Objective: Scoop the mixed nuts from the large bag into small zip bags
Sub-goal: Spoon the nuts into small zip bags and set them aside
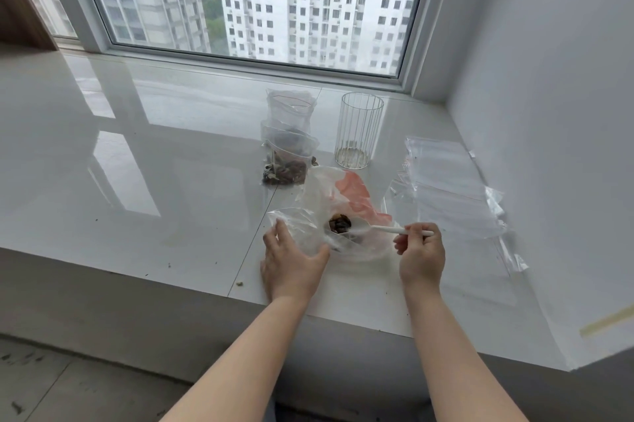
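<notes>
The large bag (346, 195), clear with a red print, lies on the white sill near its front edge. My left hand (291, 262) grips a small clear zip bag (296, 227) at the large bag's left side. My right hand (420, 253) pinches the handle of a white plastic spoon (384, 229), whose bowl carries a heap of dark mixed nuts (339, 223) over the mouth of the small bag. Behind, a filled small zip bag (286, 160) of nuts lies on the sill, with another clear bag (290, 109) standing behind it.
A ribbed clear glass (358, 129) stands behind the large bag. A stack of empty zip bags (446, 184) lies to the right by the wall. Crumbs dot the white sill (137, 164); its front edge runs just below my hands. The window is at the back.
</notes>
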